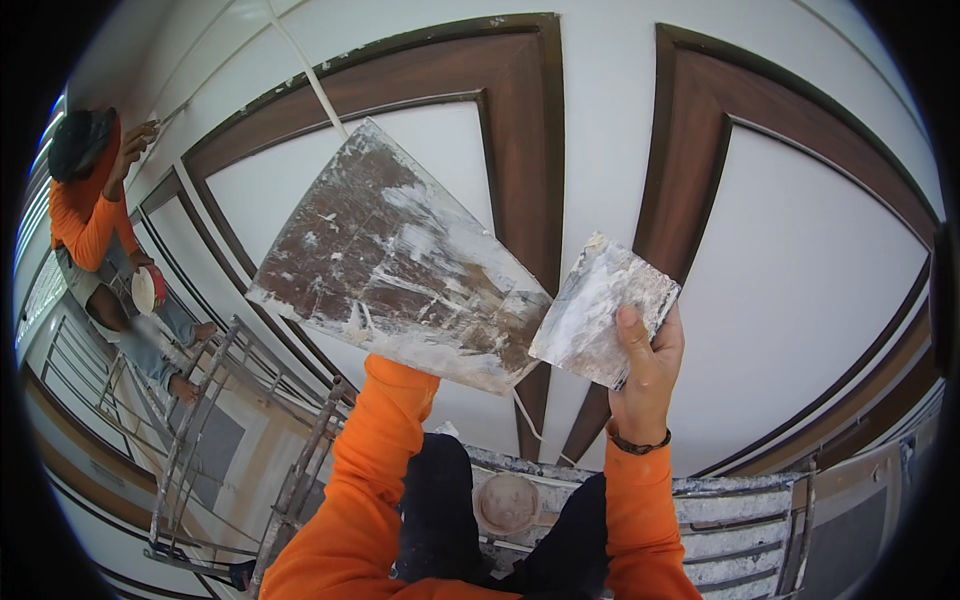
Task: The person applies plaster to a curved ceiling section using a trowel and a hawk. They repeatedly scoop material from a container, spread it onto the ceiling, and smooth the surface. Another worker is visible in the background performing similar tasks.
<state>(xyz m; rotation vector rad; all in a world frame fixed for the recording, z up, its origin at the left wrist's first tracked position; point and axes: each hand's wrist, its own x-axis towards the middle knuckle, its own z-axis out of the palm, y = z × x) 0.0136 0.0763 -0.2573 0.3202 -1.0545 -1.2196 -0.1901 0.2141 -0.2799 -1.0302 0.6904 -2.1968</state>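
Observation:
My left sleeve reaches up behind a large brown hawk board, caked with grey and white filler. The board is tilted and held up from behind; it hides my left hand's fingers. In my right hand is a smaller square putty spreader, its face smeared with white filler. The thumb presses on that face, and the other fingers are behind it. The spreader's left edge is close against the board's lower right corner; I cannot tell whether they touch.
Brown-framed white panels line the wall ahead. Below me is a slatted scaffold platform with a round tub between my legs. At left, a co-worker in orange sits at metal scaffolding, holding a red-and-white container.

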